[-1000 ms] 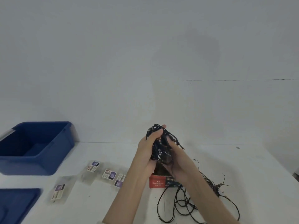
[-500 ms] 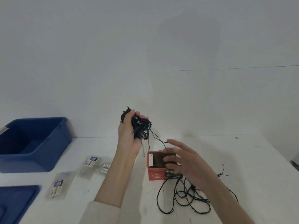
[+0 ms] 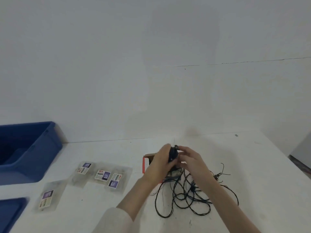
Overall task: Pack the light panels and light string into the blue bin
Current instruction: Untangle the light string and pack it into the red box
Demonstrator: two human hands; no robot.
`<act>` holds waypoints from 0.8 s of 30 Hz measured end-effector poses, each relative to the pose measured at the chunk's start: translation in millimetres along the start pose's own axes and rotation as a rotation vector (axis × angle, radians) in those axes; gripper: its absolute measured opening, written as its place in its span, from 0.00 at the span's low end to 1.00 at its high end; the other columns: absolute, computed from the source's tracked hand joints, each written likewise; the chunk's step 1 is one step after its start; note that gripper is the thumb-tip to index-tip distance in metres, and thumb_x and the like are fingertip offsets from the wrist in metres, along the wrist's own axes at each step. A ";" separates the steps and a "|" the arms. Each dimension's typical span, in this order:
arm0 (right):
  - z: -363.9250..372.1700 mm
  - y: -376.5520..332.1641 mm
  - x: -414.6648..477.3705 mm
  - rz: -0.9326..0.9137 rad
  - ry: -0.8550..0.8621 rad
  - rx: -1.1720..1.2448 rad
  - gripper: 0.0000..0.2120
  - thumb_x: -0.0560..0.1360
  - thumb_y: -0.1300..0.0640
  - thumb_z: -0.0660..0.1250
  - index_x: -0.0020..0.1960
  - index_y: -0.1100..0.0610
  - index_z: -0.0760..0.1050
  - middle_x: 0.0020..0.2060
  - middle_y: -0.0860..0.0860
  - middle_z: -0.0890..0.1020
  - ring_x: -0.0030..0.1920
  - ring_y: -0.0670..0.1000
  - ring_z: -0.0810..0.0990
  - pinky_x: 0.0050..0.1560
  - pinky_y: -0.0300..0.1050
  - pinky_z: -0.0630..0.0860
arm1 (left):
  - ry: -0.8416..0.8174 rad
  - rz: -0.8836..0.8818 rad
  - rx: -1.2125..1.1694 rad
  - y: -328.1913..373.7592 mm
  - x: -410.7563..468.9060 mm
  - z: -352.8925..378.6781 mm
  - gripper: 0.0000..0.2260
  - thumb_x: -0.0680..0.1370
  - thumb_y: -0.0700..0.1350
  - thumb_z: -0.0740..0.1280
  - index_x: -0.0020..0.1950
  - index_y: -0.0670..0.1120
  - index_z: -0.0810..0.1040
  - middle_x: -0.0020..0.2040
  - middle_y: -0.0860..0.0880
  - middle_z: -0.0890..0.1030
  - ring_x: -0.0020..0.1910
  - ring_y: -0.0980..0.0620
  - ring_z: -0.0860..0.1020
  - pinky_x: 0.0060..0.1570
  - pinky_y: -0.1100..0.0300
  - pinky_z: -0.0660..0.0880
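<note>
The left hand (image 3: pixel 157 166) is curled round a dark wad of the light string (image 3: pixel 173 154), held up between both hands. The right hand (image 3: pixel 193 163) meets the wad from the other side with bent fingers; motion blur hides whether they pinch the cord or only touch it. The rest of the string trails down below the hands and lies in loose black loops on the table (image 3: pixel 252 165), mostly under the right wrist and forearm (how the loops cross one another is hard to follow).

A red box (image 3: pixel 146 161) stands just behind the left hand, which covers most of it, leaving only one red edge and a brown flap showing.

Four light panels (image 3: pixel 102 175) in clear bags lie flat to the left of the left forearm, their labels too blurred to read. Farther left stands the blue bin (image 3: pixel 33 162), cut off by the picture's edge. Nearer than the bin, also far left of the hands, a blue lid (image 3: pixel 10 214) is likewise cut off. A pale sleeve (image 3: pixel 116 221) covers the left forearm near the bottom edge.
</note>
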State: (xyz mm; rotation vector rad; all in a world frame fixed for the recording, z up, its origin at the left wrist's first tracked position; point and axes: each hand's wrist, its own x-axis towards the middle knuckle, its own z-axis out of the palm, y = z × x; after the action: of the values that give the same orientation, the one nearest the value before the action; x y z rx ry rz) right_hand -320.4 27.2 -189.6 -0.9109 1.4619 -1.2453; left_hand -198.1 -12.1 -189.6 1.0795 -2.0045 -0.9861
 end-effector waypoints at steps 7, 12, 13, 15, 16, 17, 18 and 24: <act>5.8 -1.4 -2.8 -0.096 -0.036 -0.376 0.19 0.77 0.66 0.56 0.64 0.52 0.72 0.50 0.50 0.80 0.47 0.45 0.79 0.47 0.30 0.75 | -0.437 0.216 0.538 -10.1 12.4 -27.0 0.07 0.80 0.46 0.60 0.55 0.43 0.68 0.49 0.48 0.72 0.45 0.51 0.73 0.42 0.66 0.65; 12.3 1.6 -14.1 -0.494 0.002 -0.785 0.16 0.74 0.69 0.58 0.56 0.59 0.79 0.47 0.50 0.81 0.43 0.46 0.77 0.44 0.21 0.67 | -0.753 -0.078 0.713 0.9 26.3 -27.1 0.11 0.78 0.43 0.58 0.56 0.41 0.73 0.52 0.46 0.76 0.47 0.47 0.76 0.46 0.56 0.75; 14.4 6.0 -15.7 -0.595 0.028 -0.865 0.15 0.72 0.70 0.59 0.51 0.61 0.80 0.46 0.51 0.81 0.45 0.49 0.78 0.46 0.26 0.70 | -0.810 -0.144 0.817 4.0 28.5 -23.9 0.10 0.78 0.41 0.57 0.55 0.39 0.73 0.51 0.44 0.76 0.46 0.47 0.75 0.44 0.57 0.72; 16.4 10.9 -16.1 -0.667 0.006 -0.945 0.11 0.70 0.69 0.59 0.47 0.60 0.76 0.42 0.50 0.78 0.42 0.51 0.76 0.41 0.38 0.73 | -0.857 -0.163 0.975 10.1 30.8 -16.7 0.09 0.79 0.40 0.56 0.56 0.40 0.73 0.52 0.41 0.76 0.46 0.46 0.73 0.43 0.57 0.68; 15.0 7.5 -16.2 -0.601 -0.033 -0.949 0.09 0.72 0.68 0.57 0.48 0.60 0.72 0.41 0.49 0.76 0.41 0.52 0.74 0.38 0.40 0.69 | -0.843 -0.138 0.987 11.7 31.6 -12.9 0.10 0.79 0.39 0.57 0.59 0.40 0.72 0.55 0.41 0.76 0.49 0.45 0.74 0.44 0.58 0.68; 12.3 5.8 -14.5 -0.547 -0.090 -0.982 0.07 0.73 0.66 0.56 0.49 0.59 0.69 0.41 0.50 0.75 0.39 0.53 0.73 0.37 0.41 0.66 | -0.814 -0.127 0.958 11.8 33.0 -10.4 0.12 0.79 0.39 0.57 0.61 0.40 0.71 0.57 0.41 0.76 0.52 0.44 0.75 0.45 0.58 0.68; 9.3 3.1 -11.6 -0.484 -0.144 -0.999 0.05 0.74 0.64 0.56 0.49 0.58 0.67 0.41 0.51 0.76 0.39 0.54 0.73 0.36 0.43 0.66 | -0.789 -0.136 0.913 12.6 34.1 -10.5 0.13 0.79 0.39 0.57 0.63 0.41 0.71 0.58 0.42 0.76 0.53 0.44 0.76 0.46 0.58 0.69; 16.8 -15.9 4.8 -0.430 -0.373 -1.467 0.12 0.77 0.59 0.55 0.55 0.56 0.75 0.49 0.57 0.80 0.49 0.58 0.78 0.41 0.44 0.66 | -0.962 -0.465 0.375 13.1 44.3 -38.8 0.03 0.76 0.35 0.63 0.48 0.40 0.75 0.40 0.48 0.76 0.40 0.53 0.74 0.42 0.63 0.72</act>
State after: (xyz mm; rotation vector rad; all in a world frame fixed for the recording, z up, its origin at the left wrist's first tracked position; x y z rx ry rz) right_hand -306.1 15.4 -175.1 -2.3312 1.7990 0.0115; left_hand -191.8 -57.7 -150.6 1.4899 -2.8505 -1.6320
